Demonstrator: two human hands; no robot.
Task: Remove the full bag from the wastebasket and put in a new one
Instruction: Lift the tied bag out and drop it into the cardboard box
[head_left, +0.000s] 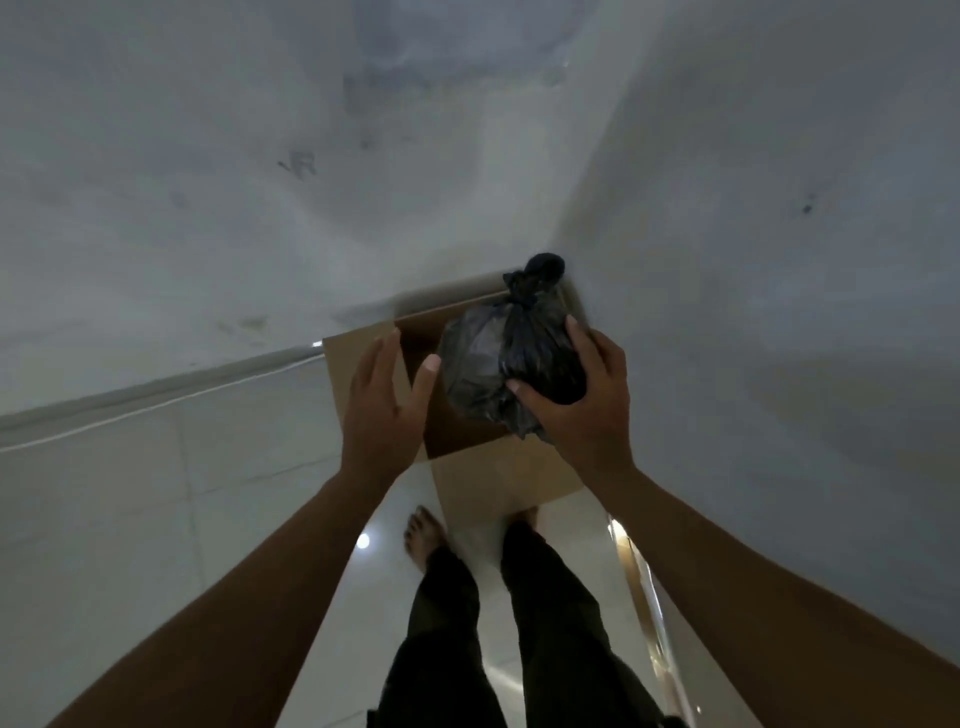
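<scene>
A full black trash bag (493, 364), knotted at the top, hangs over the open top of a brown cardboard box (363, 345) standing in the room's corner. My right hand (576, 400) grips the bag's right side from below and behind. My left hand (382, 410) is beside the bag's left side with fingers spread, thumb near the plastic, holding nothing. No wastebasket is in view.
White walls meet in a corner right behind the box. A pale tiled floor (208, 493) stretches to the left. My bare feet (423, 535) and dark trousers stand just in front of the box. A shiny strip runs along the right wall's base (644, 587).
</scene>
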